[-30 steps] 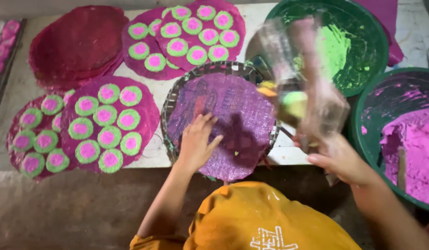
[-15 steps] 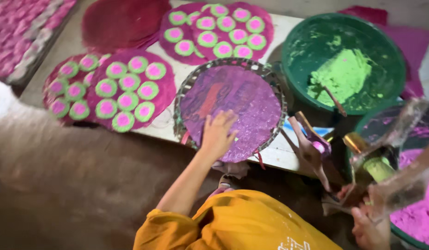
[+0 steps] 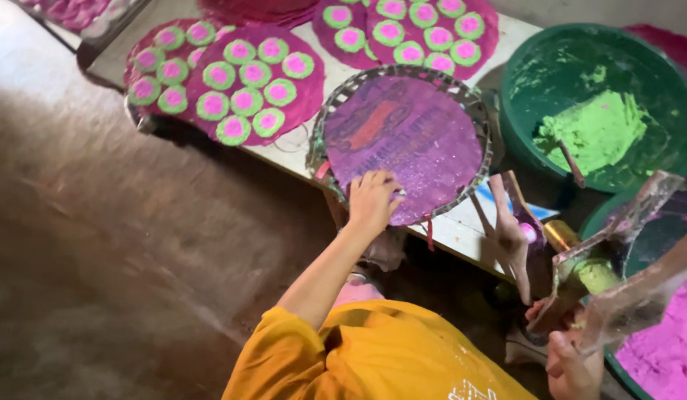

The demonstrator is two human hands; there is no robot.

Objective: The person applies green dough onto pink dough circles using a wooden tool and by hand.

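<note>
- Your left hand (image 3: 372,198) rests, fingers spread flat, on the near edge of the purple disc (image 3: 406,141) lying in the round woven tray (image 3: 323,126) on the counter (image 3: 462,230); keep that pressure even so the disc stays put.
- Your right hand (image 3: 569,363), fingers curled around a clear plastic mould (image 3: 618,274), sits low by the pink powder basin (image 3: 666,348); hold it level.
- Motion blur hides the mould's contents, and the frame cuts off the right hand's fingertips.

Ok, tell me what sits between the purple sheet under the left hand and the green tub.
Head view: almost nothing. The purple sheet lies on a round woven tray, whose rim nearly meets the green tub; only a dark gap separates them.
</note>
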